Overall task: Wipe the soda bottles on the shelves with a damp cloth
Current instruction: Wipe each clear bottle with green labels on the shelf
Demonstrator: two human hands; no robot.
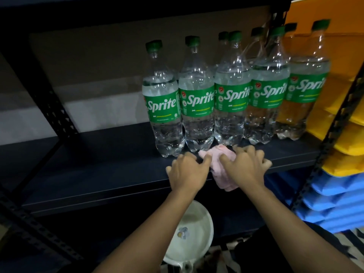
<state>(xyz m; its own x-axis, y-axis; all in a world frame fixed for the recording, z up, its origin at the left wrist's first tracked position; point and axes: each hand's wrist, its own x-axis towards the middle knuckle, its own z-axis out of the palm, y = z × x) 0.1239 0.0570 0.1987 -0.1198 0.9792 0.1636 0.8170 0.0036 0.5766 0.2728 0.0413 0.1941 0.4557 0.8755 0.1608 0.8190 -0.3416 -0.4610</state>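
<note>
My left hand (188, 171) and right hand (245, 167) grip the pink cloth (226, 182). Pushing hard could tip the clear plastic soda bottles (197, 101).

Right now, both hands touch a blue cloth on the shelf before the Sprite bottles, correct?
No: the head view shows the cloth is pink, not blue. The left hand and right hand do touch it on the shelf before the Sprite bottles.

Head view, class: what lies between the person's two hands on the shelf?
A bunched pink cloth lies between the left hand and the right hand on the dark shelf, in front of the Sprite bottles; the head view shows it.
</note>
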